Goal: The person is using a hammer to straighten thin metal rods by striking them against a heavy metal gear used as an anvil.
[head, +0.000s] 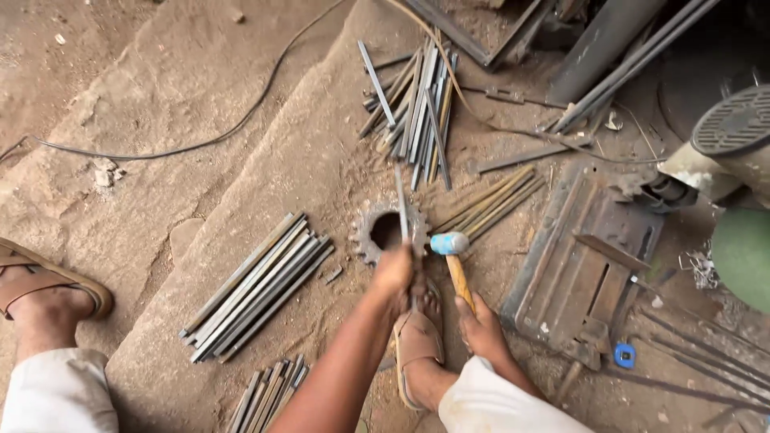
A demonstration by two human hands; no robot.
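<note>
My left hand (393, 273) grips a thin flat metal strip (400, 200) that lies across a rusty toothed ring (373, 232) on the stone ground. My right hand (483, 327) holds the wooden handle of a hammer (451, 250); its light blue head sits just right of the strip, over the ring's right edge. My sandalled right foot (417, 337) rests between the two hands, and my left sandalled foot (48, 293) is at the far left.
A bundle of cut metal strips (257, 285) lies left of the ring, another pile (413, 104) behind it, yellowish rods (489, 204) to its right, more strips (269, 393) near my knee. A heavy rusty metal plate (581, 265) sits right. A black cable (200, 144) crosses the ground.
</note>
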